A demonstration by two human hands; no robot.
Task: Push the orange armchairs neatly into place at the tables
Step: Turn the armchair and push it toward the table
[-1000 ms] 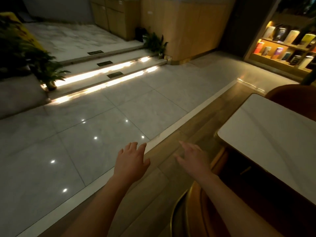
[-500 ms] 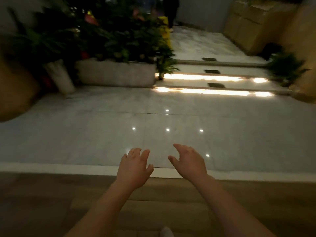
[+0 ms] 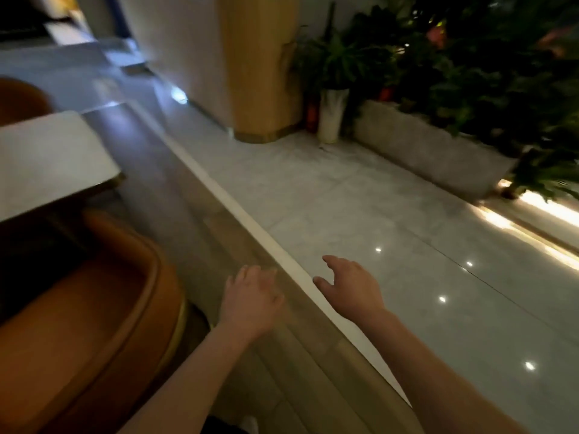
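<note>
An orange armchair [image 3: 84,321] with a gold base rim stands at the lower left, its seat facing a white-topped table [image 3: 47,161]. The top of a second orange armchair [image 3: 18,98] shows beyond the table at the far left. My left hand [image 3: 250,299] hovers over the wooden floor just right of the near armchair, fingers spread, touching nothing. My right hand [image 3: 351,289] is held out beside it over the floor's white border strip, also open and empty.
Grey marble floor [image 3: 360,214] spreads to the right. A round wooden column [image 3: 260,67] stands ahead, with a white plant pot [image 3: 330,115] and a stone planter [image 3: 432,148] full of greenery beside it. Lit steps [image 3: 532,220] glow at the right edge.
The view has swung left: the planter and lit steps slid to the right, and a table with orange armchairs came in at the left. Both hands stay out in front, open.
</note>
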